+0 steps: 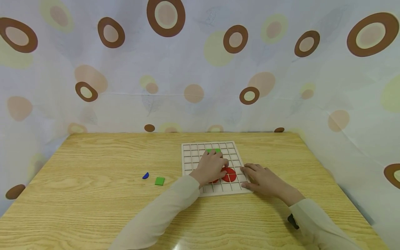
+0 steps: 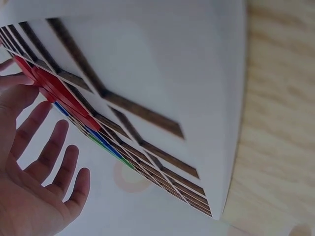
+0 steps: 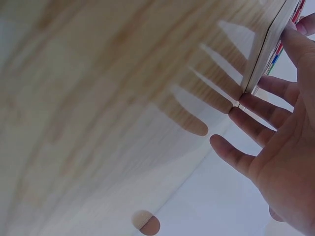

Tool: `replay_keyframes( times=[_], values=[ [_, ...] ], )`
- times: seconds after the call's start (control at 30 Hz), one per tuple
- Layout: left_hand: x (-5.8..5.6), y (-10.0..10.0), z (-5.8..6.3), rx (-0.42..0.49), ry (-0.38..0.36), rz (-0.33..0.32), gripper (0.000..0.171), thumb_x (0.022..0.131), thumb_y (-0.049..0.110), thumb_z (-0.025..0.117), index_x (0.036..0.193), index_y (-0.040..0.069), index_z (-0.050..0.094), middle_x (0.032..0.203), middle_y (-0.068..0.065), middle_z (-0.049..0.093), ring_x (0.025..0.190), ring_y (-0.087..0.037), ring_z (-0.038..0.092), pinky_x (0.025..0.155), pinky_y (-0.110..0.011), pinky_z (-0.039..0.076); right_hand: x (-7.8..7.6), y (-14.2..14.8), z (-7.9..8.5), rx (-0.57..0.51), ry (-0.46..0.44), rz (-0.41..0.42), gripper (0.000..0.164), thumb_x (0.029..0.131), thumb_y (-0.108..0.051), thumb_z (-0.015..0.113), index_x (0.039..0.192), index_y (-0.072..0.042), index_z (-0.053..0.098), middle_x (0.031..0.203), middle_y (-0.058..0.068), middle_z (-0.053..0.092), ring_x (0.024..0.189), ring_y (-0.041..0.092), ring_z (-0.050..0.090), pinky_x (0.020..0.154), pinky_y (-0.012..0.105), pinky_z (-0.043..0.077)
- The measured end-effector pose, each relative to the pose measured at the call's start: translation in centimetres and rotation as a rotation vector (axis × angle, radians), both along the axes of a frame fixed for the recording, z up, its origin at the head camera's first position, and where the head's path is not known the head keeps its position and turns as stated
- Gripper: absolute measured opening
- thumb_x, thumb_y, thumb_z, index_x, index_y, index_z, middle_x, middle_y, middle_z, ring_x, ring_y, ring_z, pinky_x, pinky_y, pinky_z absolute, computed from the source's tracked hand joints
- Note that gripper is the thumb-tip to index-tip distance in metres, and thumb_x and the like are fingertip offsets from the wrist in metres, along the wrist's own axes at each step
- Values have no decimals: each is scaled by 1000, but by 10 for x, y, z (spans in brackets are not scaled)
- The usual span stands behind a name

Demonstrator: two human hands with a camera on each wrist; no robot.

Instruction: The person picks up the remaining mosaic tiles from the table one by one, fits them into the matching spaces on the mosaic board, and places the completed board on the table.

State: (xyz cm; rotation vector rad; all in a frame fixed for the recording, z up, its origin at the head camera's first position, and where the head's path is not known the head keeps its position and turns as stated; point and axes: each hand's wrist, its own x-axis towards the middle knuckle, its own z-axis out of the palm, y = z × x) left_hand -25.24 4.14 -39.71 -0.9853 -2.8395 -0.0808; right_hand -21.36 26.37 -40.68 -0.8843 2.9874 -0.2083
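A pale board (image 1: 235, 188) with a square grid of dark grooves lies on the table. Red rounded pieces (image 1: 230, 175) lie on its near half, and a green strip (image 1: 215, 150) shows toward the far edge. Above the board is my left hand (image 1: 210, 167), palm down, covering part of the pieces. In the left wrist view its thumb touches a red piece (image 2: 64, 93), while the other fingers spread loosely beside the blue and green pieces. My right hand (image 1: 264, 180) rests at the board's right edge, fingertips (image 3: 246, 101) against its side and thumb near the close corner.
On the table (image 1: 103, 194), left of the board, lie a small blue half-round piece (image 1: 145, 175) and a green square (image 1: 159, 181). A curtain (image 1: 175, 62) with brown rings hangs behind the table and along its sides. A black object (image 1: 292, 221) shows at the right sleeve.
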Motion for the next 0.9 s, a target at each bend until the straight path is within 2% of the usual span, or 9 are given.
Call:
replay_keyframes(
  times=[0.37,0.53,0.7,0.9],
  values=[
    [0,-2,1,-21,-12,21,22,85,38,59,102,27,67,104,5,59,100,-18,50,90,-39,42,0,-1,1,5,17,6,57,88,-43,55,131,-6,47,132,16,48,120,35,46,87,56,41],
    [-1,-2,0,-38,-3,35,19,85,40,59,89,23,65,102,4,59,98,-18,50,90,-40,42,0,-1,2,6,14,1,57,88,-43,54,131,-6,47,132,16,48,120,34,46,87,56,41],
    [-2,-3,-1,-36,11,30,21,85,41,59,75,22,60,97,4,58,92,-18,49,85,-39,43,1,-1,2,10,11,-3,57,88,-43,54,131,-6,47,132,16,48,120,34,46,87,56,41],
    [-1,-5,-2,-17,8,17,22,85,40,58,72,23,57,93,4,57,90,-18,48,85,-39,43,1,-2,2,13,13,-3,57,88,-42,55,131,-6,47,132,16,48,120,35,46,87,56,41]
  ],
)
